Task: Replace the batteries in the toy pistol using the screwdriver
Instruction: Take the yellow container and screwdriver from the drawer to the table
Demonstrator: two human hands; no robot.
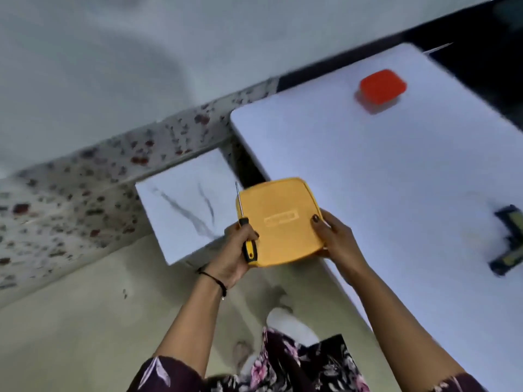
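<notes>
Screwdriver (243,222) in curled left fingers (239,236)

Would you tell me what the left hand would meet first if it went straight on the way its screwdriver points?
Probably nothing close. Past the tip of the screwdriver, the line of the left hand crosses the gap beside the table, then reaches the speckled strip. Depth is unclear.

At my right a white table (368,171); before me a pale wall (141,52), speckled skirting (85,179), a marble tile (181,202), beige floor (85,321)
</notes>
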